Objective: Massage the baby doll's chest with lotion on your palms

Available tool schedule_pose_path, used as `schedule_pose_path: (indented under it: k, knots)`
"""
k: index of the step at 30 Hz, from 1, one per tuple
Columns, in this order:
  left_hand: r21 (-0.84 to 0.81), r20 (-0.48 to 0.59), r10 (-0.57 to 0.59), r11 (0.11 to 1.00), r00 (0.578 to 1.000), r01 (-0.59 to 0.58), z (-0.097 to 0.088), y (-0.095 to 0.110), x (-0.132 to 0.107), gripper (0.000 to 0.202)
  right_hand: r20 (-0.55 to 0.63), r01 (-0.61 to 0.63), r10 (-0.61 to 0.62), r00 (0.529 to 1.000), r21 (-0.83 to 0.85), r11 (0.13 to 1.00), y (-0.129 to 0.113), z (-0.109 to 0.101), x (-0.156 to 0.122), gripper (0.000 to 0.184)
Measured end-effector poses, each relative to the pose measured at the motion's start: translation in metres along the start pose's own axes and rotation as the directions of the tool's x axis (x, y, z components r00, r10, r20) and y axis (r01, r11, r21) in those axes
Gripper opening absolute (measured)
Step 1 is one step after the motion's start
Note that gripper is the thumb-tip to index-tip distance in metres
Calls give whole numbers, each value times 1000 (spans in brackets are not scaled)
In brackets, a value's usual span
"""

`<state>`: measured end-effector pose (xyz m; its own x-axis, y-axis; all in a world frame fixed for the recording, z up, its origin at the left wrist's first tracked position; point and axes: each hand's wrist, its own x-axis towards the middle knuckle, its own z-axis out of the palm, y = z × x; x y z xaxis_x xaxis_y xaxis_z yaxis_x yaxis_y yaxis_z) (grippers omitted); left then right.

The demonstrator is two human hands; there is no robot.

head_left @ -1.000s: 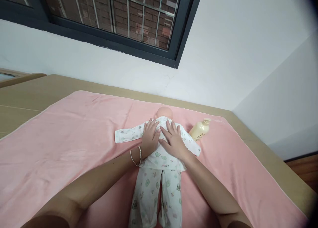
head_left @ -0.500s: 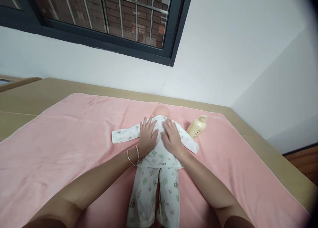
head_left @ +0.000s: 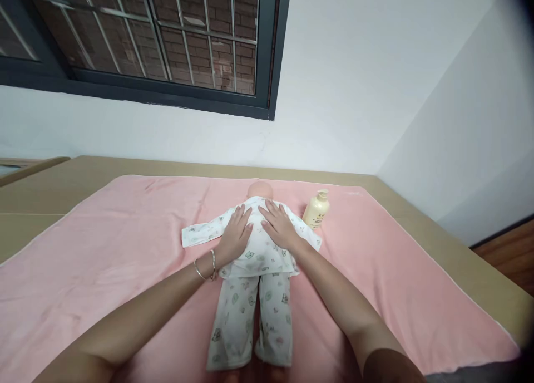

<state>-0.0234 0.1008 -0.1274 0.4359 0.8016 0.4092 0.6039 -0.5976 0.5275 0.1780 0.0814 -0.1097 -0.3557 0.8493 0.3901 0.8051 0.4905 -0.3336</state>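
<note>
The baby doll [head_left: 256, 255] wears a white two-piece outfit [head_left: 237, 322] printed with green and brown motifs, its smooth pinkish head [head_left: 260, 190] bare; it lies on the pink blanket [head_left: 125, 249], directly beneath both hands; the left hand [head_left: 236, 235] and right hand [head_left: 278, 225] rest flat on its upper body, fingers extended and slightly spread, gripping nothing, forearms angling inward; the doll's long axis runs away from the person, head beyond the fingertips, trouser legs on the near side of the hands, sleeves reaching outward.
</note>
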Motion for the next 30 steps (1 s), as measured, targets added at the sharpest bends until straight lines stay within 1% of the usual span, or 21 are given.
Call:
schedule_pose_path:
  k: [2,5,6,8,10,11,12,13,14,15,16,17,18,19,20,22,25,28,30]
  knots:
    - [-39,26,-6,999,1000,7,-8,1,-7,57,-22,-39,40,999,19,999,1,2,0,53]
    - [-152,8,-104,983,995,104,-18,10,-10,56,-124,-163,175,977,100,981,-3,11,2,55]
    - [-187,-10,-142,973,990,138,-21,15,-8,54,-152,-196,215,965,134,971,-6,13,2,55]
    - [-278,-50,-207,942,977,186,-24,28,1,51,-182,-219,258,949,212,952,-14,13,3,56]
    - [-413,-80,-238,892,968,185,-25,44,15,47,-234,-207,280,931,292,934,-21,2,4,56]
    - [-508,-82,-257,842,963,182,-24,53,22,45,-283,-192,286,916,317,929,-22,-9,5,56]
    - [-611,-69,-280,771,958,181,-23,63,30,43,-346,-178,291,892,323,930,-23,-23,4,55]
    - [-714,-26,-300,673,954,193,-20,73,38,41,-414,-169,290,863,304,938,-22,-39,3,54]
    - [-814,43,-328,536,944,224,-17,83,46,39,-479,-170,279,832,258,951,-19,-56,2,54]
    - [-888,142,-336,373,931,270,-13,92,54,38,-539,-203,281,794,202,958,-14,-74,-1,54]
    - [-920,251,-320,215,914,327,-8,101,62,38,-567,-255,290,771,143,956,-9,-92,-4,53]
    - [-919,346,-287,86,893,384,-3,110,71,39,-569,-323,315,760,91,942,-3,-108,-7,52]
    - [-899,425,-261,-14,867,437,3,118,80,42,-542,-394,360,759,58,917,4,-122,-11,52]
    - [-875,483,-242,-91,842,476,8,125,89,45,-495,-455,415,763,43,889,10,-133,-15,52]
    - [-850,527,-224,-155,820,504,14,132,98,48,-445,-505,461,768,21,863,15,-140,-18,51]
    - [-807,582,-201,-261,788,530,24,144,114,54,-348,-571,524,777,-41,820,21,-147,-23,50]
    - [-770,609,-202,-384,768,510,36,156,131,57,-253,-578,527,811,-214,788,19,-141,-22,49]
    - [-763,611,-260,-442,748,471,44,162,138,56,-230,-532,480,846,-401,746,10,-131,-17,40]
    - [-751,633,-286,-452,719,481,49,163,139,53,-248,-539,481,841,-467,701,5,-129,-13,35]
